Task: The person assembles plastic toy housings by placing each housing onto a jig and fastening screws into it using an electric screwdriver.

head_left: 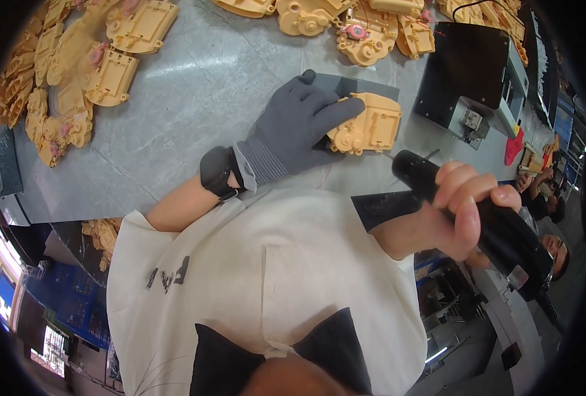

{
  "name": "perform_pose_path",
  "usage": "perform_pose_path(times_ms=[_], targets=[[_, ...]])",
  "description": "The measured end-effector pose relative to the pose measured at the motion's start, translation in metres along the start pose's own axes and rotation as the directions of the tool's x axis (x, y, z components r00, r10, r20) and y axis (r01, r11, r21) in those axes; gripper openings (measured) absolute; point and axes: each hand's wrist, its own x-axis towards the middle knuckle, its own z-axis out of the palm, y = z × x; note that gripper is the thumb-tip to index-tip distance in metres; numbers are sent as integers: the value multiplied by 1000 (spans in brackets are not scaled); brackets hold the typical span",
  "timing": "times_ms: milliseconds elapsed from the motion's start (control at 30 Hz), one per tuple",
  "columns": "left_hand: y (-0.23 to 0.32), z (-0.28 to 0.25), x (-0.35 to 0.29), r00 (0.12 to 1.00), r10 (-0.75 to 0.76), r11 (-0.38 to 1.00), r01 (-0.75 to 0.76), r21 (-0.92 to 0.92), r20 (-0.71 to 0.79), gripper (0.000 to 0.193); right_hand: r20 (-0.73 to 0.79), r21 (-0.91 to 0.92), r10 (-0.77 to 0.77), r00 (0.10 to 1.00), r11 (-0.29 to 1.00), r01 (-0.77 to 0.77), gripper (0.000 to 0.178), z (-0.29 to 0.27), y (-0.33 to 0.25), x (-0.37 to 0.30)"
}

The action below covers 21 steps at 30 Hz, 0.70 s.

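My left hand [299, 122], in a grey knit glove, presses its fingers onto a yellow plastic housing [376, 124]. The housing shows round gear-like bosses and a rectangular recess. It rests against a dark grey block [372, 89] on the table. My right hand [468, 204], bare, is wrapped round a black electric screwdriver [504, 234]. The screwdriver's nose points up and left, its thin bit close to the housing's lower right edge; whether they touch I cannot tell. A cable leaves its rear end.
The grey table [194, 99] carries many similar yellow housings [111, 78] at left and along the far edge, some with red round parts. A black box-shaped machine [461, 76] stands to the right, with a red cloth [514, 146] beyond it. Another person [553, 254] is at far right.
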Motion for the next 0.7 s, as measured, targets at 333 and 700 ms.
perform_pose_path(times_ms=[333, 700], targets=[[-4, 0, 3, 999, 30, 1000, -30, 6, -16, 76, 1, -124, 37, 999, 992, -36, 28, 9, 3, 0], [-3, -2, 6, 997, 53, 999, -52, 12, -48, 76, -1, 89, -67, 998, 994, 67, 41, -32, -5, -15]])
